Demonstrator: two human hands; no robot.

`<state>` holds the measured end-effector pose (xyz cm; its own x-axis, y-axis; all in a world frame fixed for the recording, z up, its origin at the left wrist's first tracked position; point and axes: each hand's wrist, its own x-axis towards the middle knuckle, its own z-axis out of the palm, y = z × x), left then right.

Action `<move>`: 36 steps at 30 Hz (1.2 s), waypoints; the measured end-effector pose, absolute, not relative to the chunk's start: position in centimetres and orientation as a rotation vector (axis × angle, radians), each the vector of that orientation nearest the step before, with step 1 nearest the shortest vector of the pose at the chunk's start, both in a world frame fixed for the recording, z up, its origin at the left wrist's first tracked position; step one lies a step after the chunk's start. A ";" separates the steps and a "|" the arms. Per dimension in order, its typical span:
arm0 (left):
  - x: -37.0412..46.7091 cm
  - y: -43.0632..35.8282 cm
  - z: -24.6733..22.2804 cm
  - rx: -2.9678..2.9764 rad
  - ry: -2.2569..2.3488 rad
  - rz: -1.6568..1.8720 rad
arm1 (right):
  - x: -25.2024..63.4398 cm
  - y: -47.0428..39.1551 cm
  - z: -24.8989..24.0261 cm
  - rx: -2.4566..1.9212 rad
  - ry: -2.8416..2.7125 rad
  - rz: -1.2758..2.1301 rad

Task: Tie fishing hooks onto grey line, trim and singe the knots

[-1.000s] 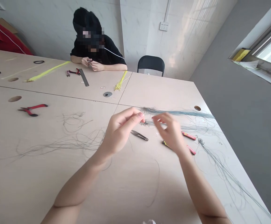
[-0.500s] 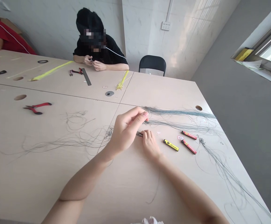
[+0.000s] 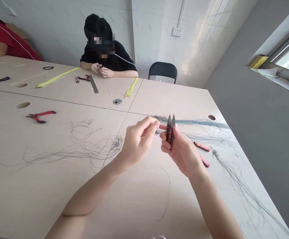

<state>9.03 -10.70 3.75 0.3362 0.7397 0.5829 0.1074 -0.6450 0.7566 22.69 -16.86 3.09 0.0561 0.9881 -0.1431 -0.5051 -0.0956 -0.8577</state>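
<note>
My right hand [image 3: 181, 149] holds small dark thread snips [image 3: 170, 131] upright, their two pointed blades apart. Just to its left, my left hand [image 3: 139, 137] is pinched, thumb against fingertips; a thin dark thread [image 3: 168, 186] curves on the table below, and whether it runs up to the pinch is not clear. Behind both hands lies a bundle of blue-grey threads [image 3: 199, 122], with a greyer bundle [image 3: 201, 137] nearer. Red tubes [image 3: 202, 146] lie partly behind my right hand. A loose thread bundle [image 3: 80, 152] spreads out to the left of my left wrist.
Red-handled pliers [image 3: 41, 117] lie at the left. Across the table [image 3: 124, 212], a person in black [image 3: 122, 56] works near a metal ruler [image 3: 93, 84] and yellow threads [image 3: 131, 88]. Another thread bundle [image 3: 241, 179] runs along the right edge. A black chair [image 3: 162, 70] stands behind.
My right hand has risen from the table with the snips now in clear view, near my left fingertips. It now covers the yellow tube. My left hand stays pinched in nearly the same place.
</note>
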 end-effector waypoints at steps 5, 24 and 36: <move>8.9 -11.0 3.6 1.998 0.764 1.380 | 22.0 -18.2 6.2 -0.817 -0.529 1.555; 9.7 -11.0 2.8 2.012 0.767 1.374 | 21.2 -19.0 6.2 -0.507 -0.484 1.896; 9.8 -11.2 2.6 2.067 0.698 1.372 | 22.1 -18.9 6.2 -0.574 -0.550 1.911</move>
<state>9.79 -11.18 2.65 0.3417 0.6853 0.6431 0.1159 -0.7098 0.6948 22.07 -18.86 6.21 -0.3652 0.9195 -0.1454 -0.7016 -0.3745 -0.6062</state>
